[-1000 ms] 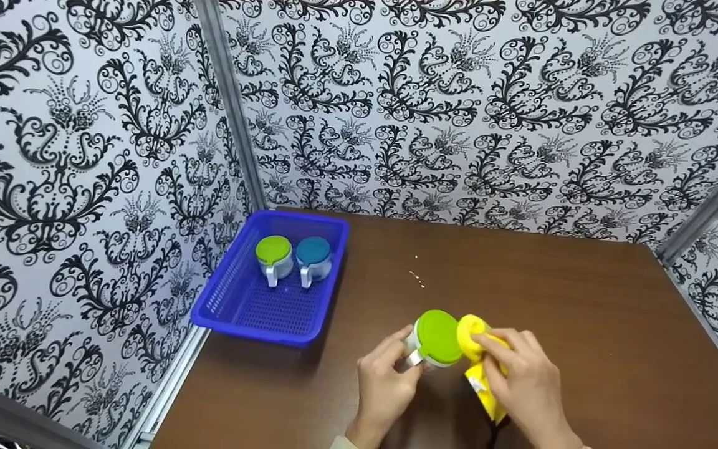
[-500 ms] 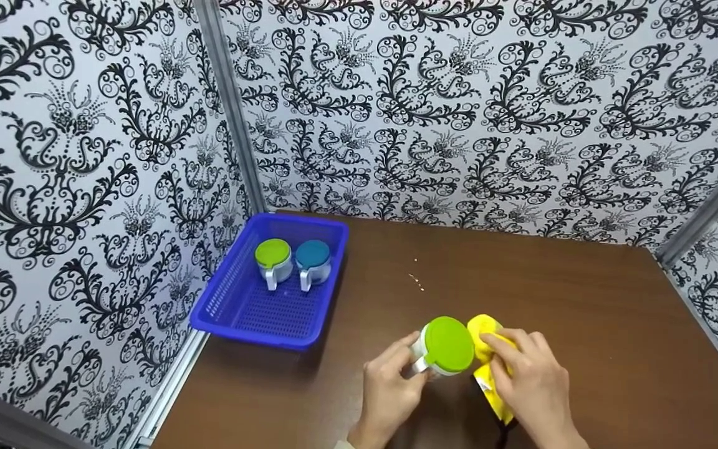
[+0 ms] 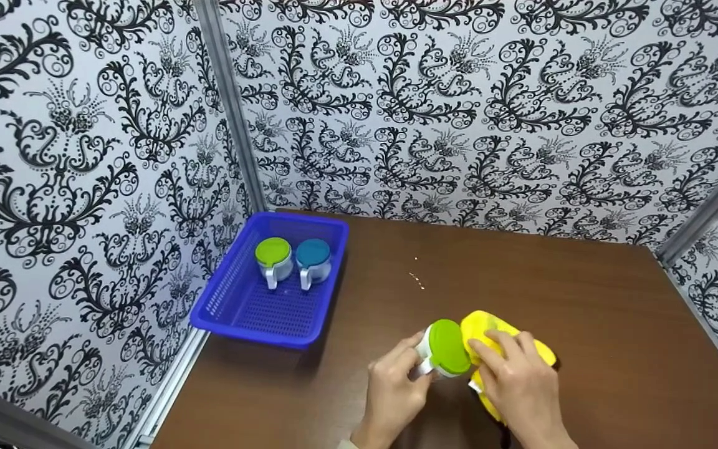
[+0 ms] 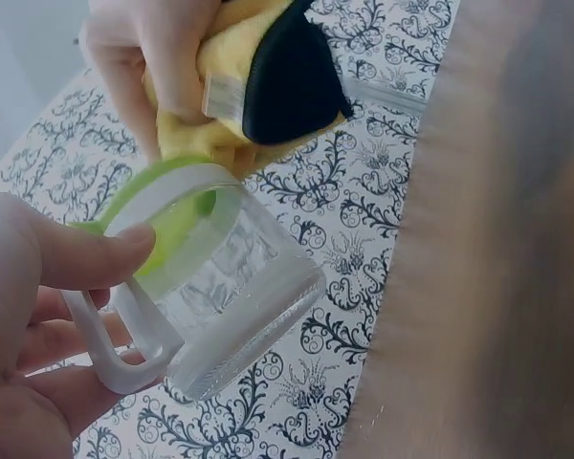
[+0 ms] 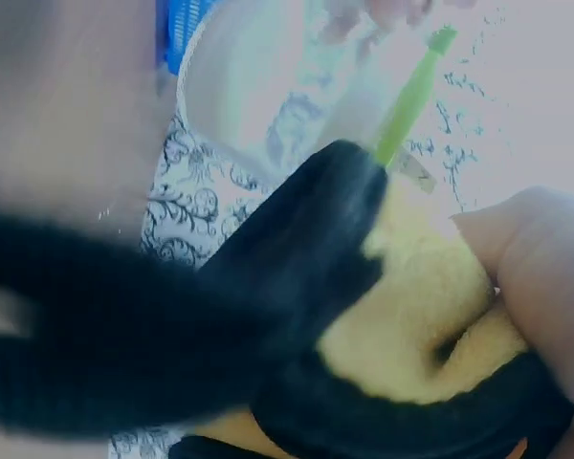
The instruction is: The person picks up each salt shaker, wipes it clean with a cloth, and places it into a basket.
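Observation:
My left hand grips a clear jar with a green lid and a white handle. The thumb lies over the handle near the lid, and the jar is tilted with its lid toward the right hand. In my right hand is a yellow cloth with black trim, bunched under the fingers. Its folds meet the edge of the lid. Close up in the right wrist view, the cloth curls beneath the fingers, and its dark trim hides part of the jar.
A blue plastic basket stands at the left of the brown table. Inside it are a green-lidded jar and a blue-lidded jar. Small pale crumbs lie mid-table. Patterned walls enclose the back and sides.
The jar has shifted slightly right and toward me, and its lid has tipped further to the right. The cloth has turned in the right hand, with a yellow end now showing beyond the knuckles.

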The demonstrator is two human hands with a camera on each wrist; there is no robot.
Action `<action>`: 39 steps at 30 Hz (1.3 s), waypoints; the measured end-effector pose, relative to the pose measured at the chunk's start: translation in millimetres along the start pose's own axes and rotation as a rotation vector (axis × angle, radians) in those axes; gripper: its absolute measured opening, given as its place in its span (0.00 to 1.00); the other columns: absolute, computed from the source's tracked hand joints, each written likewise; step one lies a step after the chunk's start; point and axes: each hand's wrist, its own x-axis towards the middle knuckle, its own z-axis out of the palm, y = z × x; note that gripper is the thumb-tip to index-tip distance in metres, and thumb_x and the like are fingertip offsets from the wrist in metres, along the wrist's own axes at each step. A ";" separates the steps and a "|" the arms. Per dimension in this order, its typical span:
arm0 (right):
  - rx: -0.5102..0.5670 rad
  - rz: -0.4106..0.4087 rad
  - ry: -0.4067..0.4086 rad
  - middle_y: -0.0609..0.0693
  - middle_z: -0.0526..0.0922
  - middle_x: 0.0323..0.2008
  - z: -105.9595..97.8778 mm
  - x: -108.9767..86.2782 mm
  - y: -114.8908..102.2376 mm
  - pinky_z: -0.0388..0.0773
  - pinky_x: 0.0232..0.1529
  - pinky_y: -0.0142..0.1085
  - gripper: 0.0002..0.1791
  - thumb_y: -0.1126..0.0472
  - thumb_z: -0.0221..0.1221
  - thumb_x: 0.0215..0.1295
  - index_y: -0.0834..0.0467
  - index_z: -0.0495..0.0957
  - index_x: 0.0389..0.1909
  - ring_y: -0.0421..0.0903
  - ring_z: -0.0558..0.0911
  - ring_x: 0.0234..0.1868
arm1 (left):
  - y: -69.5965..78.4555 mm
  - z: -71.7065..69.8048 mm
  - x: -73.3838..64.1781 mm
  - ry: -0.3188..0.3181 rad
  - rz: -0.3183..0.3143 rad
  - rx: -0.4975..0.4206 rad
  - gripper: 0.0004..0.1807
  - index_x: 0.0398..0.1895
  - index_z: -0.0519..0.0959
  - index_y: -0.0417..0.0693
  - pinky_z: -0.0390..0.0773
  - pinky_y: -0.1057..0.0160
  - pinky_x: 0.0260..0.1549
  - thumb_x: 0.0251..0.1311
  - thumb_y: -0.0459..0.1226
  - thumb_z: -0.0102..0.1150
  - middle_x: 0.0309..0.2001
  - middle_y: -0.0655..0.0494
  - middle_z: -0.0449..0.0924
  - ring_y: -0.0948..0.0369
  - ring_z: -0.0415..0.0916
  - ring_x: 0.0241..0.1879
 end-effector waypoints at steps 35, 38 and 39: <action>0.247 0.074 0.002 0.38 0.84 0.41 6.6 5.1 -10.6 0.74 0.31 0.33 0.22 0.68 0.66 0.46 0.44 0.89 0.42 0.40 0.75 0.36 | -6.3 6.8 -7.2 0.024 -0.051 -0.080 0.20 0.19 0.74 0.47 0.82 0.70 0.31 0.31 0.25 0.79 0.44 0.49 0.87 0.57 0.86 0.40; 0.231 0.092 -0.020 0.39 0.85 0.41 9.9 3.3 -2.6 0.74 0.30 0.35 0.22 0.68 0.66 0.46 0.45 0.89 0.42 0.41 0.75 0.36 | -6.9 5.5 -7.6 0.024 -0.064 -0.070 0.20 0.20 0.74 0.48 0.82 0.69 0.32 0.32 0.27 0.80 0.45 0.51 0.87 0.59 0.86 0.41; 0.223 0.100 -0.028 0.40 0.84 0.41 10.7 2.5 0.1 0.74 0.29 0.36 0.21 0.68 0.66 0.46 0.45 0.89 0.42 0.41 0.75 0.36 | -7.0 5.2 -7.8 0.024 -0.064 -0.065 0.20 0.20 0.74 0.48 0.82 0.69 0.32 0.32 0.27 0.80 0.46 0.51 0.87 0.60 0.86 0.41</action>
